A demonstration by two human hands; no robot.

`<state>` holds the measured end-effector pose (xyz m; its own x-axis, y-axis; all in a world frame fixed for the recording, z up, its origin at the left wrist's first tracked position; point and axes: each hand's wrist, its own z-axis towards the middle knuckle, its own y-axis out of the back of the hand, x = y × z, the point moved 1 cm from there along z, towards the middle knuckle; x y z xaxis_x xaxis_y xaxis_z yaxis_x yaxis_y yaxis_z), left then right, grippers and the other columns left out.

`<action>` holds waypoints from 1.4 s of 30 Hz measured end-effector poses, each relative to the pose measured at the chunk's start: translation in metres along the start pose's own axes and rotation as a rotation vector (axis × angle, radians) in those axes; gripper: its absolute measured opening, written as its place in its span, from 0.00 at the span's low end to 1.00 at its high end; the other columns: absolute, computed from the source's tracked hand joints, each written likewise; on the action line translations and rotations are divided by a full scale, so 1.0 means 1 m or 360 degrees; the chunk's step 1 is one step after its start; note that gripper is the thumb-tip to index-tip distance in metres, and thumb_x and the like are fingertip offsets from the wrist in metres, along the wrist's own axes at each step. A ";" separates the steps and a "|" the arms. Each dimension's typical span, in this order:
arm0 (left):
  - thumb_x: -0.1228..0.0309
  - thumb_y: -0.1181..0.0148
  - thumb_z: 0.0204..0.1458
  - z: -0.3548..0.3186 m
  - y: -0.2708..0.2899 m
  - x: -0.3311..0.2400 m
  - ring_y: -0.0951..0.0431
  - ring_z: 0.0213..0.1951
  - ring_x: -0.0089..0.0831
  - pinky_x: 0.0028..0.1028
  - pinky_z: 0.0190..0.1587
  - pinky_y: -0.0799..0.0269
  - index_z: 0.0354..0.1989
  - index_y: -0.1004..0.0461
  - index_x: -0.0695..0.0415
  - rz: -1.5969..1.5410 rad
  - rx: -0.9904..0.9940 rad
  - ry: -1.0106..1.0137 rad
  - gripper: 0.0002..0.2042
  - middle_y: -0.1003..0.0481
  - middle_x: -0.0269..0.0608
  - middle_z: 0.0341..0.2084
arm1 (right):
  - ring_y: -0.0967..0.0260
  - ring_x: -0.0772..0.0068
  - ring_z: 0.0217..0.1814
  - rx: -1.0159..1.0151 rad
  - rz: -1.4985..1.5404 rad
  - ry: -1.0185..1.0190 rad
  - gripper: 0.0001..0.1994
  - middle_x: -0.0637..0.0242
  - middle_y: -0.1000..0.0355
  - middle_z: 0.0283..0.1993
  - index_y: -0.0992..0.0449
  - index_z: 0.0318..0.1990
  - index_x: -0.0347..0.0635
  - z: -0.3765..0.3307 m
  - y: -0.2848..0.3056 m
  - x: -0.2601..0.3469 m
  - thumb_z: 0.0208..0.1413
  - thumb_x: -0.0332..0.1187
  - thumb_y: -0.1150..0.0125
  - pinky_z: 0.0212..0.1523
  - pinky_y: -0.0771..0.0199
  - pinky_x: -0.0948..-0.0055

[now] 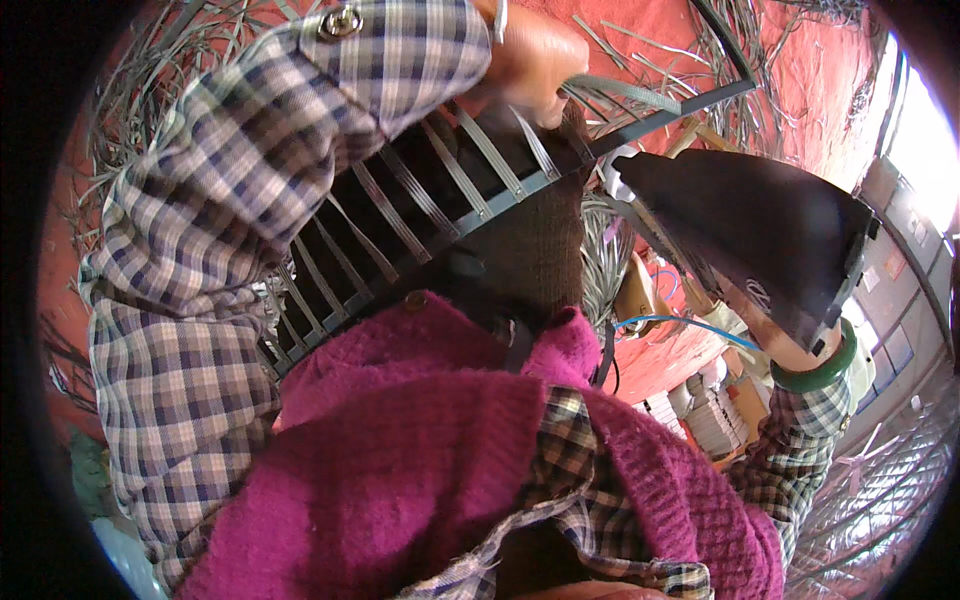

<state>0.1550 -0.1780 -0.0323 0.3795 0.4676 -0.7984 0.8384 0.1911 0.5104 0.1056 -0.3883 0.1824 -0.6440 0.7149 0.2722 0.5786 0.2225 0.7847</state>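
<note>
My left hand (535, 55) is up at the top, its fingers closed on a thin grey strip (625, 92) that runs off to the right. Just below it lies a curved dark frame (470, 215) with several grey strips wound across it side by side. This frame rests against my dark brown lap and magenta cardigan. My right hand (790, 345), with a green bangle (835, 368) on the wrist, grips the lower edge of a dark flat panel (760, 225). The panel hides most of its fingers.
Loose grey strips (170, 90) are scattered over the red floor covering (820, 70) at the top and left. A blue cord (680, 322) and stacked white pieces (712, 420) lie at the right. Wire mesh (880, 500) fills the lower right corner.
</note>
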 end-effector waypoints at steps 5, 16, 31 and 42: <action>0.68 0.45 0.46 -0.017 -0.011 -0.010 0.29 0.18 0.24 0.26 0.20 0.35 0.25 0.31 0.62 -0.0517 -0.0089 0.0227 0.09 0.33 0.37 0.14 | 0.32 0.66 0.46 -0.0182 0.0573 -0.0399 0.18 0.58 0.31 0.46 0.33 0.48 0.33 -0.016 -0.009 -0.001 0.48 0.23 0.41 0.47 0.33 0.72; 0.64 0.42 0.40 -0.004 0.000 0.001 0.30 0.24 0.31 0.30 0.28 0.35 0.23 0.28 0.64 -0.0940 -0.0543 -0.0150 0.13 0.31 0.44 0.16 | 0.31 0.67 0.43 -0.0293 0.0657 -0.0573 0.16 0.58 0.30 0.44 0.30 0.45 0.32 -0.021 -0.012 0.007 0.47 0.25 0.39 0.45 0.32 0.73; 0.60 0.42 0.36 0.004 0.006 -0.005 0.28 0.27 0.39 0.33 0.31 0.34 0.23 0.26 0.62 -0.0481 -0.0276 -0.0088 0.15 0.28 0.50 0.18 | 0.37 0.56 0.52 0.0062 0.0923 -0.1146 0.23 0.57 0.33 0.49 0.33 0.49 0.39 -0.019 -0.001 0.012 0.45 0.38 0.40 0.53 0.40 0.61; 0.59 0.41 0.38 -0.006 0.018 -0.017 0.26 0.25 0.40 0.34 0.29 0.32 0.24 0.25 0.61 -0.0554 -0.0174 0.0051 0.15 0.27 0.51 0.19 | 0.37 0.57 0.51 -0.0074 0.0453 -0.0528 0.23 0.57 0.33 0.48 0.32 0.49 0.40 -0.010 -0.003 0.009 0.44 0.37 0.39 0.51 0.39 0.62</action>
<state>0.1612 -0.1774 -0.0080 0.0651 0.3847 -0.9208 0.8679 0.4336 0.2425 0.0935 -0.3889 0.1879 -0.2621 0.9193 0.2935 0.6816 -0.0390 0.7307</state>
